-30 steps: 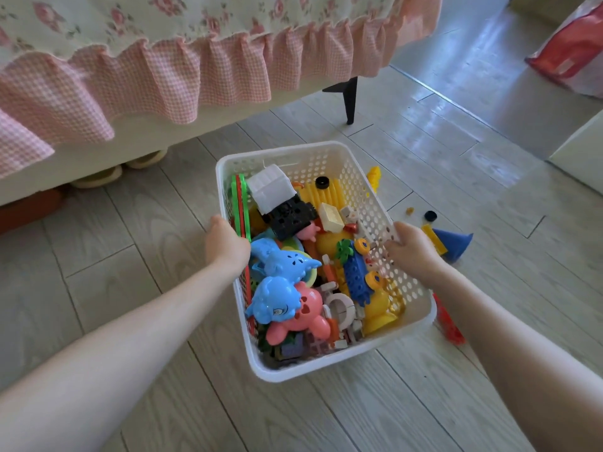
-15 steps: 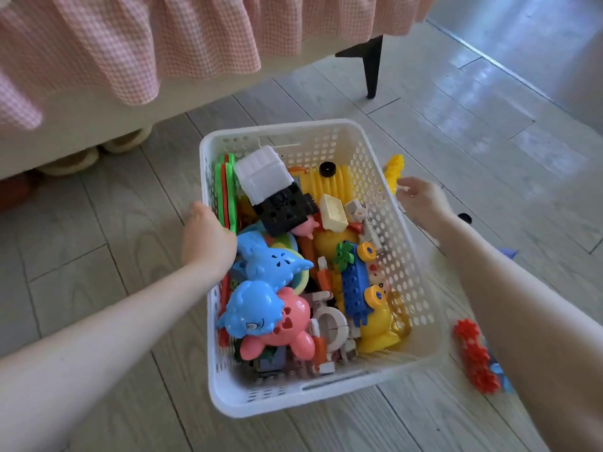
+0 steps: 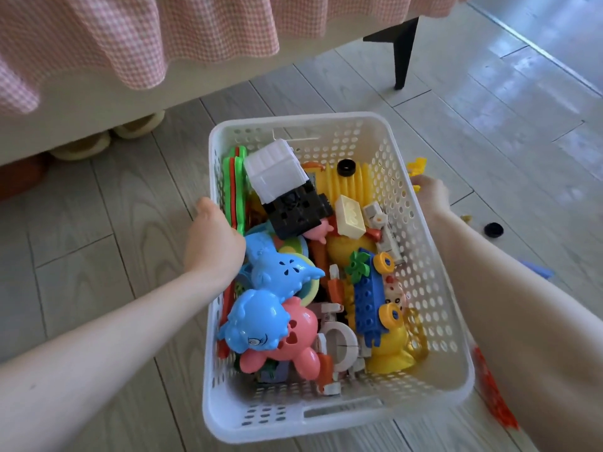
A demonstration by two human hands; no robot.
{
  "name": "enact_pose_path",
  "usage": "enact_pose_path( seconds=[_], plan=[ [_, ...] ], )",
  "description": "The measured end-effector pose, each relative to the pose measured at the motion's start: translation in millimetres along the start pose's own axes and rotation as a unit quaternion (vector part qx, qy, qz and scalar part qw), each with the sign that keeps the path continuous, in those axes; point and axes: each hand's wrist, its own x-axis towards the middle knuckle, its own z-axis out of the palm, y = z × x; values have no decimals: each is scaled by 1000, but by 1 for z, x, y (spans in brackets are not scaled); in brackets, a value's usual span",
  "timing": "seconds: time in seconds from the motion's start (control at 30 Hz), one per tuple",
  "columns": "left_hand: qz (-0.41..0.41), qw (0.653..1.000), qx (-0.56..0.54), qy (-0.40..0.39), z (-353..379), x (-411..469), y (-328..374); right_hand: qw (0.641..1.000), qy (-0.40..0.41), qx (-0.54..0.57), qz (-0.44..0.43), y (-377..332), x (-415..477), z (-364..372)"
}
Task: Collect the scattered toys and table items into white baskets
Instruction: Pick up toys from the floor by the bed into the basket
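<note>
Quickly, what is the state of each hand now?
Left hand: grips the white basket rim.
Right hand: at the yellow toy; grip cannot be told.

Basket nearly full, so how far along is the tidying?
Mostly done: the basket is piled with toys. The left hand holds its rim; the right hand is at a yellow toy beside the basket. Yet to collect: black cap, red toy, blue piece.

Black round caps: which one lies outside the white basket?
The black cap lying on the floor, right of the white basket; the other black cap rests inside it, on the yellow ribbed toy.
</note>
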Motion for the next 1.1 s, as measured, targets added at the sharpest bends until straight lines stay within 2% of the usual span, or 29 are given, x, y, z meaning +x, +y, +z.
enact_pose_path(
  seconds=[0.13, 0.27, 0.33, 0.4, 0.5, 0.6, 0.73, 0.83, 1.0, 1.1],
  plan=[
    [-4, 1000, 7, -8, -2, 0, 0, 988, 61, 145, 4, -7, -22, -9],
    [-7, 1000, 13, -11, -4, 0, 1, 944, 67, 323, 24, -27, -53, -30],
    [-8, 1000, 15, -14, -4, 2, 1, 922, 98, 375, -1, -37, -74, -44],
    [-9, 1000, 18, -24, -6, 1, 1, 918, 105, 381, -40, -43, -104, -55],
    [-15, 999, 1, -34, -8, 0, 3, 932, 31, 350, -91, -37, -160, -58],
    [-17, 999, -6, -49, -13, -1, 2, 959, -43, 266, -91, -22, -212, -46],
    [-24, 998, -17, -63, -16, 0, 2, 983, -75, 124, -113, -4, -248, -23],
    [-24, 996, -42, -77, -20, -1, -5, 988, -76, 35, -128, 4, -255, -7],
    [-67, 985, -109, -115, -17, -14, -20, 982, -80, -18, -172, -4, -249, -14],
    [-95, 976, -147, -130, -14, -18, -22, 979, 30, -14, -201, -5, -239, -31]
  ],
)
